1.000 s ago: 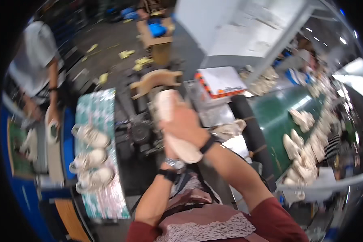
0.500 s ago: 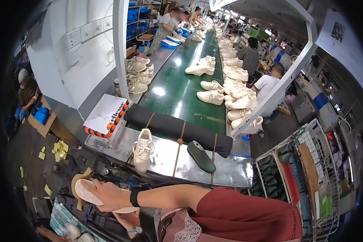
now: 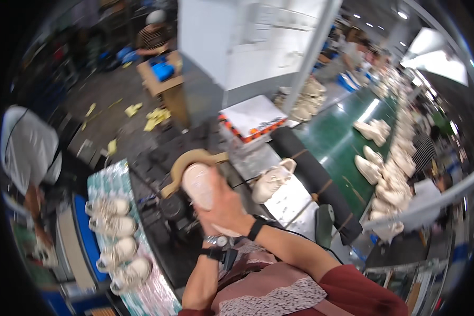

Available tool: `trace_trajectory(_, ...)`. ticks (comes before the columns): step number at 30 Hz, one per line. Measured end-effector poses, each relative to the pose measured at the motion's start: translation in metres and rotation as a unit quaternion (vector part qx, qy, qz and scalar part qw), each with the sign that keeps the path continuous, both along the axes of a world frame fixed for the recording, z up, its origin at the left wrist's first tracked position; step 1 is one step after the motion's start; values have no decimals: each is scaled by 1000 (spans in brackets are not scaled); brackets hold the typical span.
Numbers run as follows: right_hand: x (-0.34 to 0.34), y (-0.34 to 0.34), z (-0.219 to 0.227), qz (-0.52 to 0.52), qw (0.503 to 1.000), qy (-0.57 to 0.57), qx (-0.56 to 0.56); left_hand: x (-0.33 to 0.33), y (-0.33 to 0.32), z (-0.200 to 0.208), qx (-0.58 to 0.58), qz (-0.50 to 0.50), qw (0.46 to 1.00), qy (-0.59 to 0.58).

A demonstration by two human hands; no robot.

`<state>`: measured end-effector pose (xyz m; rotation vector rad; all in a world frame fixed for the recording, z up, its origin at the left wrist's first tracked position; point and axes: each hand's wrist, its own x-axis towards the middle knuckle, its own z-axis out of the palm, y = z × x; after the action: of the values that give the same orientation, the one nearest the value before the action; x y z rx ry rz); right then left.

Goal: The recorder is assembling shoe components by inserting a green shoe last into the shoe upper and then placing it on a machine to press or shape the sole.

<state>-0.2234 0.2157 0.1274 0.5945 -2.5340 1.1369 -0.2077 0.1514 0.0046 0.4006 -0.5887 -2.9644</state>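
Observation:
A pale shoe is held with its sole facing up, against a curved tan pad on a dark machine. My right hand is wrapped across the shoe's middle, blurred by motion. From below, my left hand grips the same shoe, mostly covered by the right hand and the shoe. A single cream sneaker stands on the metal ledge to the right of my hands. Beyond it on the ledge lies a dark green shoe last.
Several cream sneakers line a plastic-covered surface at left. A white-topped shoebox sits ahead, beside a black roll. The green conveyor carries more shoes. One co-worker is at far left, another beyond a cardboard-topped table.
My view has swung left, bringing the left-hand row of sneakers and the co-worker there into sight. Both hands stay on the shoe, which now points more upright at the curved pad.

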Motion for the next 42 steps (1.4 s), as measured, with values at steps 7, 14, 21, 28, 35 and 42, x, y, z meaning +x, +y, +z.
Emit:
trace_trajectory(7, -5, -9, -9, -19, 997, 2, 69, -3, 8, 4, 91, 24, 994, 63)
trace_trajectory(14, -57, 0, -6, 52, 996, -69, -27, -3, 0, 11, 196, -32, 976, 87)
trace_trajectory(21, -201, -112, 59, 133, 758, -526, 363, -8, 15, -1, 243, -84, 960, 110)
trace_trajectory(28, -189, -133, 43, 490, 509, -175, 686, 22, 17, -5, 197, -73, 972, 104)
trace_trajectory(35, -174, -106, 32, 329, 718, -162, 591, 32, 14, -21, 117, -53, 987, 96)
trace_trajectory(42, -65, 4, 7, 230, 910, -299, 173, 134, -12, -39, -33, -95, 995, 16)
